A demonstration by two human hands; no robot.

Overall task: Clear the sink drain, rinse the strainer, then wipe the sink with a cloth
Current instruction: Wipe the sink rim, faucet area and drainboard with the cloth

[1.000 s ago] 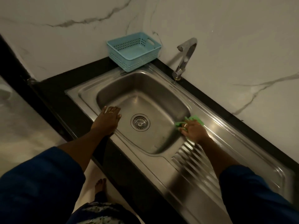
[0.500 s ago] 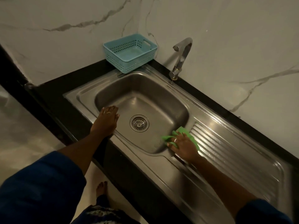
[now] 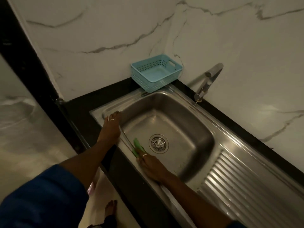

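A steel sink (image 3: 194, 119) sits in a black counter, with a round metal strainer (image 3: 158, 143) seated in its drain. My right hand (image 3: 151, 165) reaches into the basin and presses a green cloth (image 3: 136, 146) flat against the near-left inner wall, just left of the strainer. My left hand (image 3: 111, 127) rests with straight fingers on the sink's left rim, holding nothing. Most of the cloth is hidden under my right fingers.
A light blue perforated basket (image 3: 155, 72) stands at the sink's back corner against the marble wall. A steel tap (image 3: 208, 81) juts from the back right. The ribbed draining board (image 3: 243, 183) lies to the right. My foot (image 3: 111, 209) shows on the floor below.
My right hand has swept the cloth from the basin's right edge by the draining board across to its near-left wall. My left hand slid further back along the rim.
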